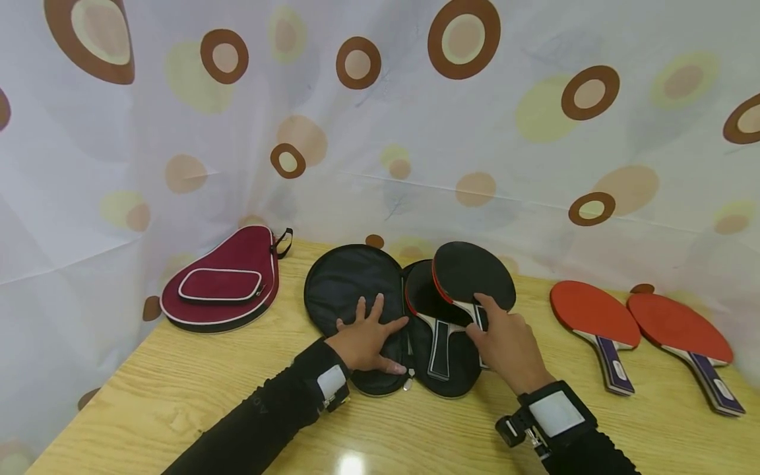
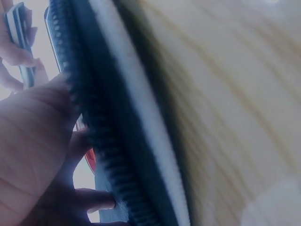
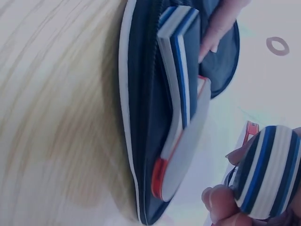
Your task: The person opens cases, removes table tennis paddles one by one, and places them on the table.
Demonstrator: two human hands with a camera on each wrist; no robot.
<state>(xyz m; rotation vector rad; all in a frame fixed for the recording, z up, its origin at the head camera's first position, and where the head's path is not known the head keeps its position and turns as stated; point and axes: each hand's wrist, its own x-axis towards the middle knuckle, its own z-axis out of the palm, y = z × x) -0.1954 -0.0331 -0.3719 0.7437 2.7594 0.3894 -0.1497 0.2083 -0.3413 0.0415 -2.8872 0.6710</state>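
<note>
A black paddle case (image 1: 344, 280) lies unzipped and folded out flat on the table in the head view. My left hand (image 1: 367, 340) rests on its left half with fingers spread. In the right half lies a table tennis paddle (image 1: 424, 290), black face up; its striped handle (image 3: 181, 70) shows in the right wrist view. My right hand (image 1: 512, 343) grips a second black-faced paddle (image 1: 475, 274) near the top of its handle. That paddle overlaps the lying one from the upper right. The right wrist view shows its striped handle end (image 3: 270, 172) between my fingers.
At the left, a maroon paddle case (image 1: 220, 257) with white piping and a wrist loop lies on the wooden table (image 1: 237, 369). Two red-faced paddles lie at the right, one nearer (image 1: 594, 307) and one farther out (image 1: 677, 323). A patterned curtain (image 1: 380, 119) hangs behind.
</note>
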